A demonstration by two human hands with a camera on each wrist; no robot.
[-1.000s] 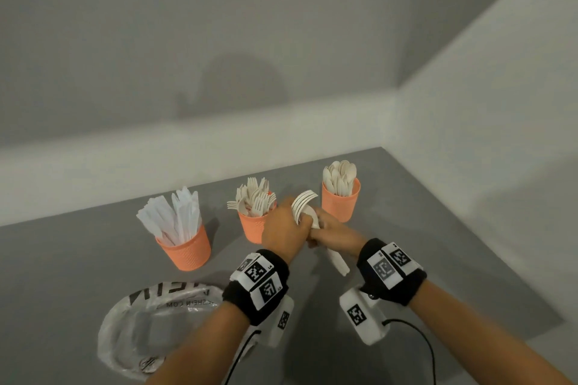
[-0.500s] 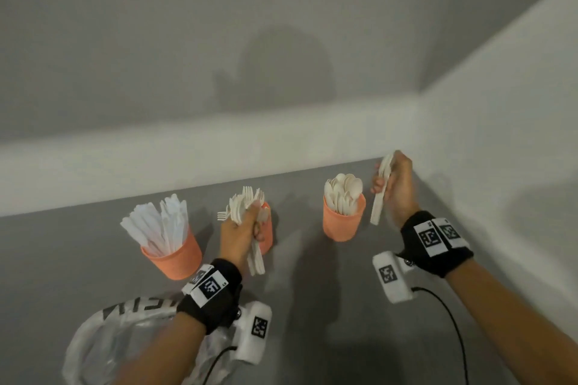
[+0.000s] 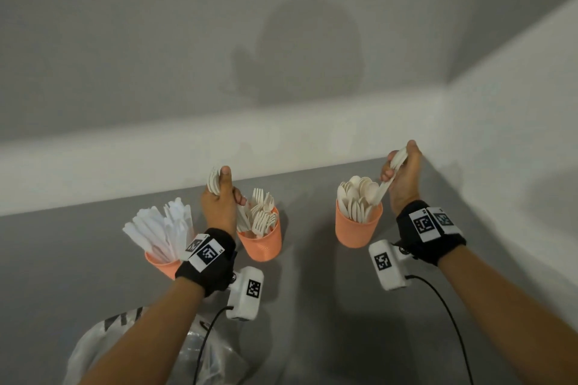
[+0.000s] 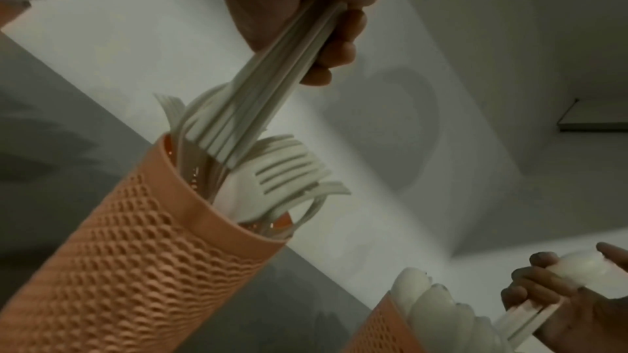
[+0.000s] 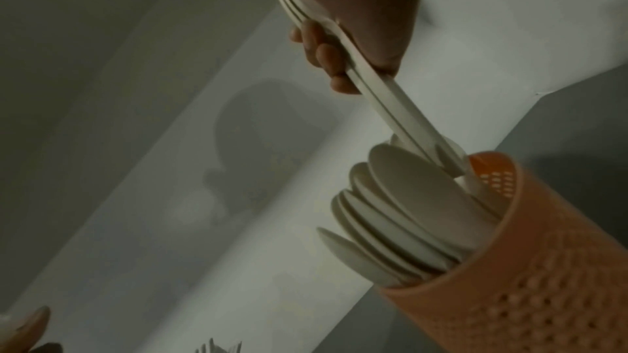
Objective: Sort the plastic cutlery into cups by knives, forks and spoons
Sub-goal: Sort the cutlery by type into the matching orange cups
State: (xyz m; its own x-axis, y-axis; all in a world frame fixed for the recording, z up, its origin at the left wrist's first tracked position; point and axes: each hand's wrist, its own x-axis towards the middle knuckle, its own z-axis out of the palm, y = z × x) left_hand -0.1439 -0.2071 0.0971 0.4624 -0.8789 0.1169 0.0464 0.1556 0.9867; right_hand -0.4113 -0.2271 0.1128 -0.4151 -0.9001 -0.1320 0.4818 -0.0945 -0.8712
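left hand (image 3: pixel 219 200) grips fork bundle (image 4: pixel 261 106), handles over middle fork cup (image 3: pixel 261 241) | right hand (image 3: pixel 403 178) grips spoon stack (image 5: pixel 384 98), handles entering right spoon cup (image 3: pixel 356 228)

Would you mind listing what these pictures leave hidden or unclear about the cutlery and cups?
- Head view: the orange mesh cup of white plastic knives is half covered by the left wrist strap.
- Head view: the count of stacked forks in the left hand is hidden by the fingers.
- Right wrist view: the bowls of the spoons gripped by the right hand are covered by the palm.
- Head view: the clear plastic bag is cut by the bottom edge.
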